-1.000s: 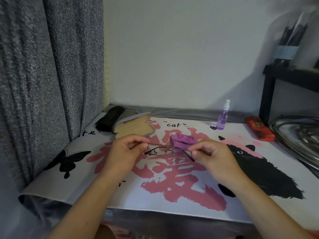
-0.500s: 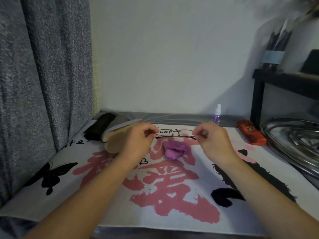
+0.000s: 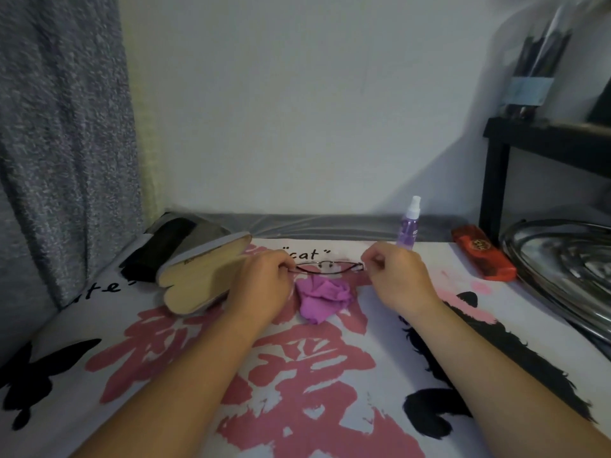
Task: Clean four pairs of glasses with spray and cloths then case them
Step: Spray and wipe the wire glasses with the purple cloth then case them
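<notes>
I held the glasses [image 3: 329, 268] level above the purple cloth [image 3: 322, 297], left hand [image 3: 263, 285] and right hand [image 3: 395, 276] each pinching an end. The beige case [image 3: 201, 276] lay open at left (nothing visible inside).

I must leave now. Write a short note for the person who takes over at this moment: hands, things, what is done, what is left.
Left hand pinches one end of the glasses; right hand pinches the other end. The glasses are held level above the mat.
Purple cloth lies crumpled on the mat, just below the glasses.
Open beige case is beside the left hand; dark case behind it; red case at far right; spray bottle behind the right hand.
Done: the cloth is put down, so wiping seems finished.
Left: probably fold this pair and case it. No other pairs are visible.
</notes>
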{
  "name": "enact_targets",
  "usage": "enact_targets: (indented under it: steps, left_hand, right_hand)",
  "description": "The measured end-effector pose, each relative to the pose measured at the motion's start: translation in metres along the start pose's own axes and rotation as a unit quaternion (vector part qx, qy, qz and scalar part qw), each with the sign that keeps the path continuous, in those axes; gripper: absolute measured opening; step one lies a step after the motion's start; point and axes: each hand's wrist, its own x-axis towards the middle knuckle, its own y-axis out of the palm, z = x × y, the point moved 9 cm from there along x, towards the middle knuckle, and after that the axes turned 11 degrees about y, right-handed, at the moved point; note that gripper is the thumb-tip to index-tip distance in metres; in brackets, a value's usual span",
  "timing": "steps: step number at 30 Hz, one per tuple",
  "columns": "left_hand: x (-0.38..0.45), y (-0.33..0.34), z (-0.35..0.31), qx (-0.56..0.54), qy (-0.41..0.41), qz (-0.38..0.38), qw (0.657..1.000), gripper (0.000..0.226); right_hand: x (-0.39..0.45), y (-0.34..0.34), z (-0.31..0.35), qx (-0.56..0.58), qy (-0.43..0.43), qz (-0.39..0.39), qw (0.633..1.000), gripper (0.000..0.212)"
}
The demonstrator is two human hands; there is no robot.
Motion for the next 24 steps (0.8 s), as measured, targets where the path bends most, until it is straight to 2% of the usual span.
enact_targets:
  steps: [2,4,6,7,9,11,13,17,19,23,24]
  left_hand:
    - [0.001,-0.003,0.003,-0.018,-0.008,-0.016,1.0,0.027]
    - [0.0,-0.001,0.002,-0.039,-0.009,-0.014,0.999,0.028]
    - [-0.001,0.007,-0.002,-0.075,-0.003,0.016,0.997,0.032]
    - [-0.003,0.013,-0.004,-0.098,-0.002,0.036,0.995,0.036]
    - [-0.005,0.02,-0.007,-0.143,0.001,0.059,0.988,0.042]
    - [-0.006,0.019,-0.013,-0.175,0.011,0.059,0.983,0.034]
    - [-0.007,0.017,-0.019,-0.204,0.012,0.068,0.976,0.021]
    - [-0.012,0.022,-0.021,-0.316,-0.04,0.111,0.941,0.04]
    - [-0.015,0.025,-0.02,-0.398,-0.07,0.11,0.908,0.034]
    - [-0.019,0.024,-0.02,-0.463,-0.104,0.094,0.875,0.013]
    - [-0.019,0.023,-0.019,-0.465,-0.11,0.09,0.874,0.009]
  right_hand:
    - [-0.007,-0.008,0.008,0.055,-0.005,-0.003,0.998,0.012]
    - [-0.015,0.006,0.016,0.07,-0.005,0.065,0.995,0.009]
    - [-0.023,0.032,0.017,0.026,0.007,0.148,0.989,0.006]
    - [-0.025,0.039,0.017,0.005,0.008,0.164,0.986,0.004]
    - [-0.022,0.041,0.016,0.028,0.009,0.17,0.985,0.012]
    - [-0.021,0.034,0.017,0.119,0.01,0.189,0.975,0.018]
    - [-0.02,0.025,0.019,0.234,0.005,0.208,0.95,0.018]
    - [-0.029,0.021,0.029,0.444,0.027,0.29,0.847,0.017]
    - [-0.032,0.022,0.032,0.483,0.046,0.318,0.814,0.015]
    - [-0.033,0.031,0.023,0.461,0.087,0.3,0.831,0.017]
    - [-0.033,0.032,0.021,0.462,0.096,0.298,0.83,0.027]
